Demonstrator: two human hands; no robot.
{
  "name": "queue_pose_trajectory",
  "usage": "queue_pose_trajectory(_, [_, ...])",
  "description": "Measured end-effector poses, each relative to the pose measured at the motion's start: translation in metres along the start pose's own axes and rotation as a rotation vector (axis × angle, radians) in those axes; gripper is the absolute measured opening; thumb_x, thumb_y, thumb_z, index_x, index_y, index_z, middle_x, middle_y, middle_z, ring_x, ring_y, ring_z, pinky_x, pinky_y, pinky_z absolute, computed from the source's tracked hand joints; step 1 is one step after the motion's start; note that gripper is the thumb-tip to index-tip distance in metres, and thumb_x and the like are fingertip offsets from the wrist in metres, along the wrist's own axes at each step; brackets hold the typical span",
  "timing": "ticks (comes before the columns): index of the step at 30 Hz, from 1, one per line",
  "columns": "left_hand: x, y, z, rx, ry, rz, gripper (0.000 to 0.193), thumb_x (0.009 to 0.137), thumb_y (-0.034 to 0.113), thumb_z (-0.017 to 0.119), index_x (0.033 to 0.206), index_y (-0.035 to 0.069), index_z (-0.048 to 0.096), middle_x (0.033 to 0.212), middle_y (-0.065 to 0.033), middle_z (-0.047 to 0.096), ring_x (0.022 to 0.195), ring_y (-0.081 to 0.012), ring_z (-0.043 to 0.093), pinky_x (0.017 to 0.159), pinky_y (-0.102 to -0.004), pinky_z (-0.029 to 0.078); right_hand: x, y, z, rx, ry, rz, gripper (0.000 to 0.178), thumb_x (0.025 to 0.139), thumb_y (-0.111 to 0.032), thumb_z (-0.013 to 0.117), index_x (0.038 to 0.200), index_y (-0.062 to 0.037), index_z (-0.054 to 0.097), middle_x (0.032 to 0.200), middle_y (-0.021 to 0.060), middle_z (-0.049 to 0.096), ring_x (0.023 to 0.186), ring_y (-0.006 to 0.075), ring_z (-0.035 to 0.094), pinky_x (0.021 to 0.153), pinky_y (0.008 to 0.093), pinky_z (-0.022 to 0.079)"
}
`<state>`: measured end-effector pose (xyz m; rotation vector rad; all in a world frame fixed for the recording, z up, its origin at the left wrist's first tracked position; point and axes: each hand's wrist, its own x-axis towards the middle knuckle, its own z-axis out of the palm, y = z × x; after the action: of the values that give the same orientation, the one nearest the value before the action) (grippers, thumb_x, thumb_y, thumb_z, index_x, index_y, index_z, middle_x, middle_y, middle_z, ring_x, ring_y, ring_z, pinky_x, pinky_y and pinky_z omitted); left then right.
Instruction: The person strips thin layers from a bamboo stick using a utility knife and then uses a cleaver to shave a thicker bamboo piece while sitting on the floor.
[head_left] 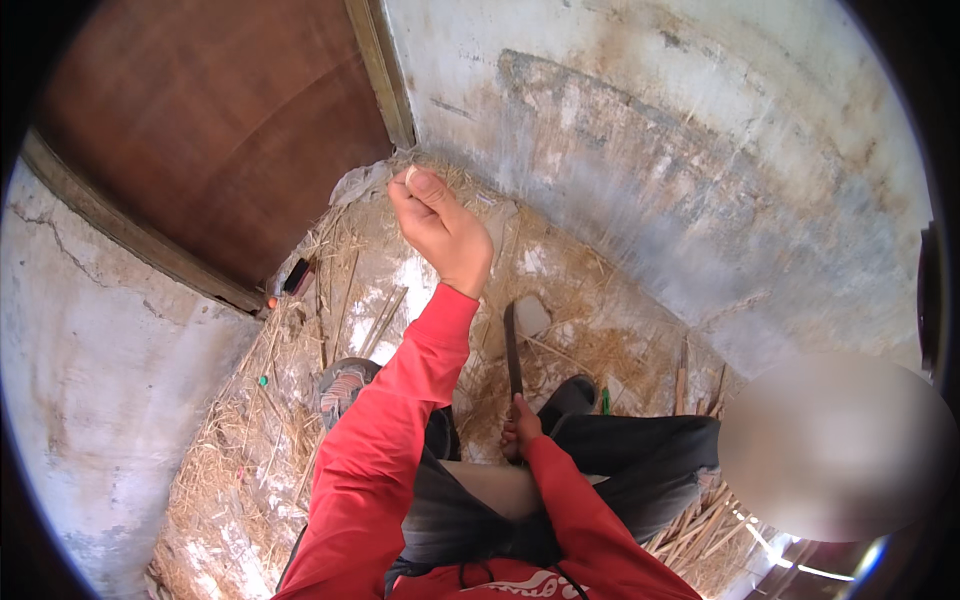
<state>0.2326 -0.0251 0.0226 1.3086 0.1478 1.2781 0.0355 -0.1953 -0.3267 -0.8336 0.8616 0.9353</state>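
My left hand [440, 225] is raised in front of me at the end of a red sleeve, its fingers curled in and the thumb pressed against them. A small pale edge shows at the thumb tip, but I cannot make out what it is. Lower down, between my knees, my right hand [521, 430] is closed round the lower end of a long, dark, narrow blade, which looks like a machete [513, 350]. The blade points away from me, over the straw-covered floor. Beside its tip lies a pale grey stone [532, 316].
Loose straw [250, 440] and thin sticks [382, 320] litter the floor. A brown door [220, 120] stands at the far left, a stained wall [680, 170] on the right. My dark shoe [570, 398] is near the blade. A bundle of split sticks [710, 525] lies at lower right.
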Motion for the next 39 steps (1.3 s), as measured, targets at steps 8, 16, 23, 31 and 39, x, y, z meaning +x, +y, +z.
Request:
queue_pose_trajectory(8, [-0.003,0.001,0.001,0.027,0.017,0.011,0.039,0.11,0.038,0.041,0.097,0.001,0.047,0.082,-0.0025,0.045,0.075,-0.0108,0.042,0.072,-0.0277,0.039,-0.111,-0.08,0.081,-0.056,0.069,-0.863,0.044,0.097,-0.05,0.063,0.081,-0.011,0.048,0.057,0.0,0.04,0.043,0.0147,0.041,0.042,0.0333,0.039])
queue_pose_trajectory(16, [-0.005,0.001,0.005,0.022,0.02,-0.027,0.041,0.109,0.04,0.042,0.097,0.001,0.048,0.08,-0.0017,0.044,0.074,-0.0105,0.042,0.07,-0.0281,0.038,0.025,0.046,-0.036,-0.862,0.561,-1.119,0.062,0.097,-0.058,0.057,0.071,-0.0024,0.062,0.065,0.0141,0.06,0.051,0.0255,0.058,0.053,0.0429,0.047])
queue_pose_trajectory(23, [0.001,-0.002,-0.004,0.021,0.028,-0.025,0.039,0.109,0.039,0.043,0.097,0.001,0.049,0.079,-0.0007,0.044,0.071,-0.0104,0.041,0.067,-0.0265,0.038,-0.001,0.007,-0.012,-0.115,0.111,-0.063,0.057,0.092,-0.064,0.059,0.077,-0.0104,0.051,0.053,0.0007,0.04,0.039,0.0201,0.039,0.046,0.039,0.041])
queue_pose_trajectory(31, [0.013,0.016,-0.005,-0.338,-0.061,-0.261,0.024,0.105,0.028,0.052,0.089,0.01,0.048,0.075,0.0022,0.047,0.066,-0.0064,0.04,0.058,-0.0236,0.033,-0.075,-0.076,0.027,-0.223,0.149,-0.215,0.052,0.092,-0.06,0.063,0.078,-0.0127,0.045,0.055,-0.0008,0.035,0.04,0.0159,0.035,0.044,0.0368,0.037])
queue_pose_trajectory(39, [0.02,0.02,-0.007,-0.329,-0.135,-0.311,0.021,0.101,0.022,0.054,0.084,0.011,0.049,0.07,0.0022,0.046,0.063,-0.0066,0.039,0.057,-0.0241,0.032,-0.053,-0.035,0.011,-0.415,0.223,-0.309,0.049,0.093,-0.052,0.065,0.076,-0.0087,0.051,0.053,0.0021,0.04,0.041,0.0169,0.039,0.043,0.0365,0.034])
